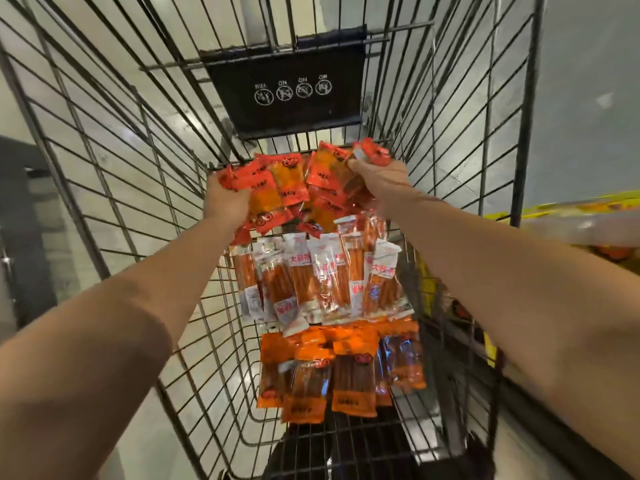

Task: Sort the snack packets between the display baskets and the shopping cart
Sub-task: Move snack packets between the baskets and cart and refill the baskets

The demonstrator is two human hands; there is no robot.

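Observation:
I look down into a black wire shopping cart. At its far end lies a heap of small red and orange snack packets. My left hand grips a bunch of them at the heap's left side. My right hand grips another bunch at the right side, some packets sticking up above its fingers. Nearer to me lies a row of clear-and-white packets of orange sticks. Closest to me are orange packets of dark sticks.
A black warning plate with white icons hangs on the cart's far wall. To the right, outside the cart, a display basket with yellow and orange goods is blurred. Grey polished floor shows through the wires.

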